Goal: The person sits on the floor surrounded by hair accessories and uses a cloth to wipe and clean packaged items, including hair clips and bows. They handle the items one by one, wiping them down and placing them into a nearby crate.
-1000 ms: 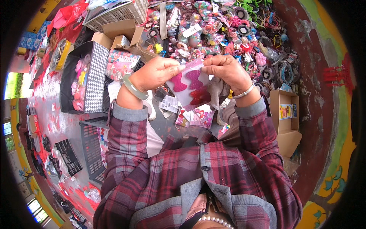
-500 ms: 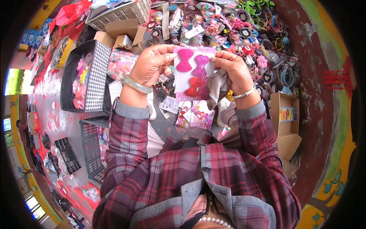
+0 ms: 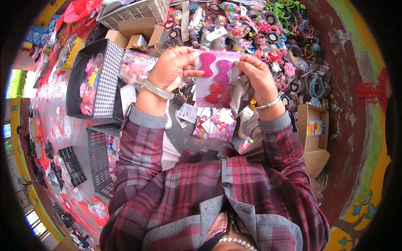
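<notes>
Between my two hands is a flat card of glittery hair bows (image 3: 201,90), with bows in pink, purple and red. My left hand (image 3: 173,69) pinches its upper left edge, thumb and fingers at the pink bow. At the upper right corner, my right hand (image 3: 256,77) grips the card between thumb and fingers. A light grey cloth (image 3: 240,95) hangs beside my right palm; I cannot tell whether those fingers also hold it. Below the card, more printed cards with colourful hair pieces (image 3: 222,125) lie on the floor between my feet.
A big heap of hair ties and packaged trinkets (image 3: 251,29) spreads ahead. To the left stand a houndstooth bin (image 3: 106,79), an open cardboard box (image 3: 140,31) and a black plastic crate (image 3: 98,161). An open brown carton (image 3: 313,138) sits at right.
The card has shifted slightly right in my hands. My left hand has moved a little right, its fingers reaching further over the card's edge by the pink bow.
</notes>
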`<action>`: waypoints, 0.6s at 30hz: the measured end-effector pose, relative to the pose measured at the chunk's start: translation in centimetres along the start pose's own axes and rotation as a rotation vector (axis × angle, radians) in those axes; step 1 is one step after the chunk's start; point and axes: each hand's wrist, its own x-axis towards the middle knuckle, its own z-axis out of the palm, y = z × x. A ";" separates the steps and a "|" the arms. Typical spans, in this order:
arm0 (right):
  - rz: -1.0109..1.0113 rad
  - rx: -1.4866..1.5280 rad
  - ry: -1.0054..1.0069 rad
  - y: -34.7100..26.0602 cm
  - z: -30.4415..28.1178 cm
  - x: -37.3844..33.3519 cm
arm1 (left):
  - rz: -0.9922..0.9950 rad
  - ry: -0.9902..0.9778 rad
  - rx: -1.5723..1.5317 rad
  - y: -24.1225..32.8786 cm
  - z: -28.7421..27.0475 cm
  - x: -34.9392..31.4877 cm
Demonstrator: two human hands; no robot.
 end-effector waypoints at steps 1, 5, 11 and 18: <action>0.004 0.009 0.001 0.1 -0.1 0.0 | -0.002 0.013 0.006 0.1 0.3 0.0; 0.073 0.104 -0.039 0.2 -0.4 0.3 | 0.034 0.047 0.052 0.1 0.4 0.0; 0.262 0.245 -0.061 -0.5 -0.8 0.1 | 0.071 0.046 0.081 -0.3 0.5 0.2; 0.232 0.350 -0.092 -0.8 -0.7 0.0 | 0.069 0.015 0.053 -0.4 0.8 0.2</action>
